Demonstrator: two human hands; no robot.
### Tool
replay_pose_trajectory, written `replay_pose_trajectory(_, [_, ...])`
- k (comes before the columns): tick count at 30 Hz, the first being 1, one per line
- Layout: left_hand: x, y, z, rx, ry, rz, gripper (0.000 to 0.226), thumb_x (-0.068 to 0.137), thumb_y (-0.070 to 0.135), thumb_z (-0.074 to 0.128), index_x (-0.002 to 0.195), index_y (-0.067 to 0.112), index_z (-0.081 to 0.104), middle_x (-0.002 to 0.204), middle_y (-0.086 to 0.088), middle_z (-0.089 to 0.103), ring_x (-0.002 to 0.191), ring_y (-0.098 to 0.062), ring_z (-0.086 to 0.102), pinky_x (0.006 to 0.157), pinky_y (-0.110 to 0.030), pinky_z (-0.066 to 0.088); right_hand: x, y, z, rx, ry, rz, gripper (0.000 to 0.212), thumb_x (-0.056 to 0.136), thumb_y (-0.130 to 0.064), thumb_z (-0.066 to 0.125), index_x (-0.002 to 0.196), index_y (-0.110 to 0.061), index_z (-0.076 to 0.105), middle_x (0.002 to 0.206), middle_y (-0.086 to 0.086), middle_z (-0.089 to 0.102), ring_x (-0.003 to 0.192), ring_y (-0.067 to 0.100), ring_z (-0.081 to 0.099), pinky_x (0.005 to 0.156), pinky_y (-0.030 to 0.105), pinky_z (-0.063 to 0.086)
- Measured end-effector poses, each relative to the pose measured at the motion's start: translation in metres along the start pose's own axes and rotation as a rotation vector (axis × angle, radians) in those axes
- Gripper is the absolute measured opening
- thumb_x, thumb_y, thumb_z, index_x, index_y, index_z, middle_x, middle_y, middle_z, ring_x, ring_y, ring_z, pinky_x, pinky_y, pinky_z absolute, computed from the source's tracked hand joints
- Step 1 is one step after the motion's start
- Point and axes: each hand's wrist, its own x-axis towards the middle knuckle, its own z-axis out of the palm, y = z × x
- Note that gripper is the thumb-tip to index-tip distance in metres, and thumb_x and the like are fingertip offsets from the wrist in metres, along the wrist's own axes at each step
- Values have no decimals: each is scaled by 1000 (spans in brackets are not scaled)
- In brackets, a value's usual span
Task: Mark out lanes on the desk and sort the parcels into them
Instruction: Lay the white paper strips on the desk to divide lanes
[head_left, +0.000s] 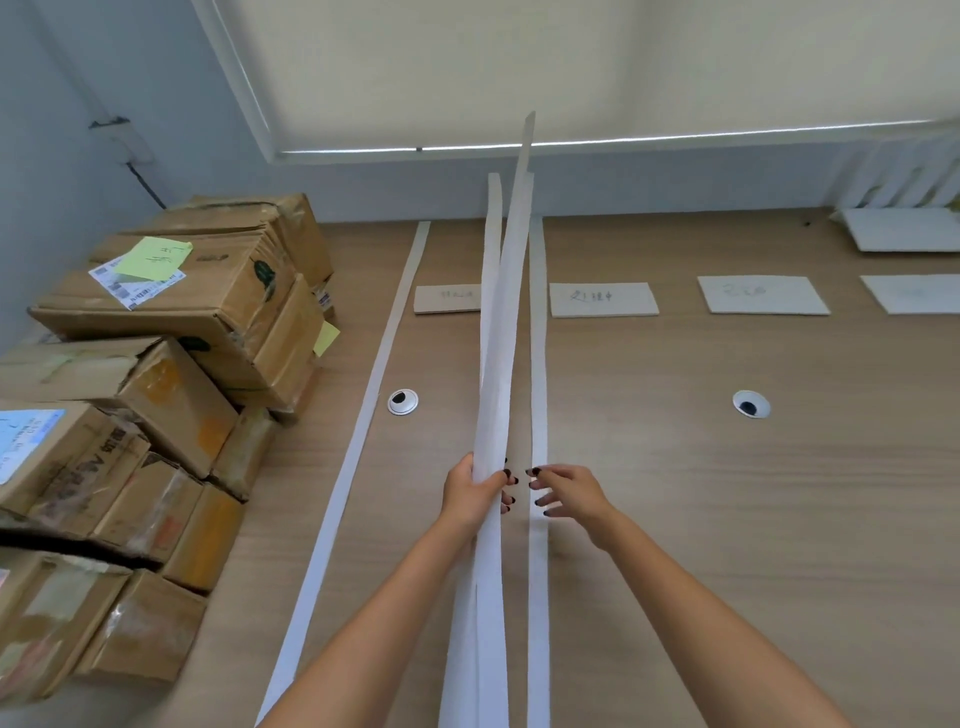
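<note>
Stacked at nine o'clock: worn, taped cardboard parcels, one bearing a yellow note. Across the wood-grain table, flat white strips and four cards at twelve to two. Left grip clamped round a bundle of strips. Right grip apart, fingertips on a lying strip.
</note>
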Motion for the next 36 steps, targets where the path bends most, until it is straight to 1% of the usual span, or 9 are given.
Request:
replay_pose_trajectory(5, [-20,5,57,-45,10,13,12,83,9,59,95,5,57,81,-12,66,63,-22,61,62,-32,52,-43,-8,-34,51,-217,-48,21,89,-16,46,80,-12,64,78,5,68,63,16,65,60,27,54])
replay_pose_trajectory(7, [-32,7,83,-68,18,16,12,83,11,60,93,5,58,81,-10,67,66,-24,62,66,-37,54,-59,0,-60,66,-279,-56,18,89,-14,47,93,-10,64,82,10,68,67,18,68,66,31,58])
replay_pose_trajectory(9, [-46,10,111,-84,20,12,19,83,13,62,99,4,59,91,-12,68,70,-27,63,67,-38,56,-74,11,-92,86,-324,-63,29,87,-7,50,114,-8,58,87,14,69,76,22,70,71,31,58])
replay_pose_trajectory(11, [-63,12,142,-91,20,-10,26,81,17,65,103,5,60,95,-13,66,70,-29,63,62,-39,58,-89,23,-125,132,-318,-79,40,85,0,55,124,-5,52,90,16,71,82,25,70,73,29,58])
replay_pose_trajectory(15, [-98,15,208,-118,36,-27,30,81,20,66,105,5,59,95,-17,64,60,-27,60,51,-33,54,-116,43,-191,191,-275,-80,42,82,4,61,123,3,54,92,21,69,75,23,69,71,26,58])
replay_pose_trajectory(22, [-140,16,293,-132,89,-17,23,83,17,61,101,3,61,94,-18,65,67,-30,61,60,-38,57,-150,62,-280,52,-297,-85,18,85,1,56,99,1,68,78,7,67,66,13,62,66,19,54])
replay_pose_trajectory(27, [-146,18,317,-66,128,-7,18,84,20,60,99,11,60,91,-12,67,79,-29,64,77,-43,57,-157,75,-315,36,-212,-24,14,85,1,55,92,-4,67,81,4,66,65,12,62,65,21,55])
replay_pose_trajectory(32, [-142,24,325,-22,123,22,20,81,18,61,101,16,63,95,-7,70,69,-15,60,61,-28,50,-149,82,-336,10,-180,46,15,85,4,52,97,4,62,83,11,66,63,18,66,61,24,58])
replay_pose_trajectory(36, [-129,29,328,2,103,47,15,82,19,60,97,21,61,97,-6,69,71,-15,61,66,-32,52,-133,81,-346,-63,-164,78,12,84,5,52,90,1,62,79,12,65,56,15,65,52,19,52])
